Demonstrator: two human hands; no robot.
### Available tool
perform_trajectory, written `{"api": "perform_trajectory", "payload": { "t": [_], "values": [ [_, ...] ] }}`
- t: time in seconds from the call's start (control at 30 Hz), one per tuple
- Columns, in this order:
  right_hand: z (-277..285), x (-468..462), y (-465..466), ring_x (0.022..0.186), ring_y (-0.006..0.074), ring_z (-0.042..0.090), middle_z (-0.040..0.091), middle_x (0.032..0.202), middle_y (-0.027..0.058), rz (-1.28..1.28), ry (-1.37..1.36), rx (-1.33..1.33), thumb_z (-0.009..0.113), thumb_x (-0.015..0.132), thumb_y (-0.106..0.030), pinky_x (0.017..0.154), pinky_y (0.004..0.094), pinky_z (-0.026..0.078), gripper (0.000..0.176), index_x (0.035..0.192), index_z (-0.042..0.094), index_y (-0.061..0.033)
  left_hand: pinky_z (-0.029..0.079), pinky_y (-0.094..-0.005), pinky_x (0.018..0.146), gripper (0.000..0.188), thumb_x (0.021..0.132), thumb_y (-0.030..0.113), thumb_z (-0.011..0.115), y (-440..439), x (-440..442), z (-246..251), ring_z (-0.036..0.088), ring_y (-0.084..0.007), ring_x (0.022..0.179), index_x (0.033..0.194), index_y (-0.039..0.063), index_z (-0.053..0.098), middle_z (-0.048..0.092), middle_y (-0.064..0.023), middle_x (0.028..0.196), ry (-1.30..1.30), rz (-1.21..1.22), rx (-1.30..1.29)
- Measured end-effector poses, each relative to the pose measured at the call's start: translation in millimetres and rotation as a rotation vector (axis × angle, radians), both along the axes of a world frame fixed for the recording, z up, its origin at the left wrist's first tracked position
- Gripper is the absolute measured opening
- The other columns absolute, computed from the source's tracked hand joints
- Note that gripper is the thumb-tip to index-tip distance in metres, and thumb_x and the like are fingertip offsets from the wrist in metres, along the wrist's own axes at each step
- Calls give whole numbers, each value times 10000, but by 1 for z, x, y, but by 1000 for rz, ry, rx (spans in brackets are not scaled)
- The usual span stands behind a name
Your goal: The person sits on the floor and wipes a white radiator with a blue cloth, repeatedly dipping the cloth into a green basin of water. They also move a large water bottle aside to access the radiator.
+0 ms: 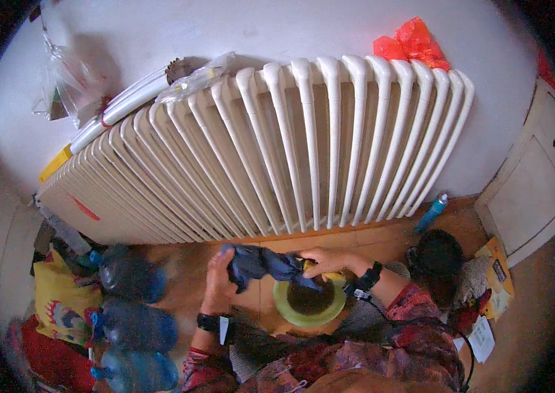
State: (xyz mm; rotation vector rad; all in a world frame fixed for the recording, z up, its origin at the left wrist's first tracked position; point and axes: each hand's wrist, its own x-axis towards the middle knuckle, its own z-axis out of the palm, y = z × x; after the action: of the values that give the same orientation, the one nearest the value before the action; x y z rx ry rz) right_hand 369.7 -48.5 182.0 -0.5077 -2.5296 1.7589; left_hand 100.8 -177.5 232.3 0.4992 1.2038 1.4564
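Note:
A dark blue cloth (pixel 277 265) is stretched between my two hands, bunched and twisted in the middle. My left hand (pixel 219 277) grips its left end. My right hand (pixel 329 261) is closed on the right end, with a small yellow thing (pixel 310 266) at its fingers, too little seen to name. Below the right hand, a pale green round basin (pixel 281 307) stands on the floor with dark contents. Part of its far rim is hidden by the hand and cloth.
A white ribbed radiator (pixel 307 147) spans the wall ahead. Several large blue water bottles (pixel 135 326) lie at left beside a yellow bag (pixel 61 299). A turquoise spray can (pixel 431 213) and a black round container (pixel 437 258) stand at right, near papers (pixel 481 339) and a cabinet door (pixel 523 177).

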Motion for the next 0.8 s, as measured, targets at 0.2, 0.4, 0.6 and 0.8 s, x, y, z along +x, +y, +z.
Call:
{"api": "perform_trajectory", "payload": {
  "t": [0.2,0.4,0.6,0.8],
  "values": [
    [7,28,6,751,98,637,656,1026,66,-186,5,-235,662,893,-123,548,252,511,533,1383,467,-37,516,-347,846,214,933,249,558,16,3,84,632,-199,909,1028,70,627,652,-73,968,137,39,395],
    [1,51,14,795,117,577,617,995,56,-312,27,4,683,872,-125,670,288,499,623,1425,406,-46,535,-410,872,266,959,192,553,57,15,162,647,-261,1005,1162,21,573,661,-116,1108,84,93,796],
    [-5,73,12,704,106,561,602,917,41,-380,51,-68,649,908,-185,575,273,477,644,1455,344,-35,492,-290,833,259,929,156,610,126,33,233,630,-179,916,1131,-4,643,656,-82,1039,907,187,814],
    [-1,88,4,652,97,533,593,868,37,-362,46,-277,630,914,-264,577,261,462,629,1422,372,2,486,-394,809,273,838,243,662,199,50,277,590,-302,935,1019,42,701,565,-145,1002,1950,198,737]
  ]
}}
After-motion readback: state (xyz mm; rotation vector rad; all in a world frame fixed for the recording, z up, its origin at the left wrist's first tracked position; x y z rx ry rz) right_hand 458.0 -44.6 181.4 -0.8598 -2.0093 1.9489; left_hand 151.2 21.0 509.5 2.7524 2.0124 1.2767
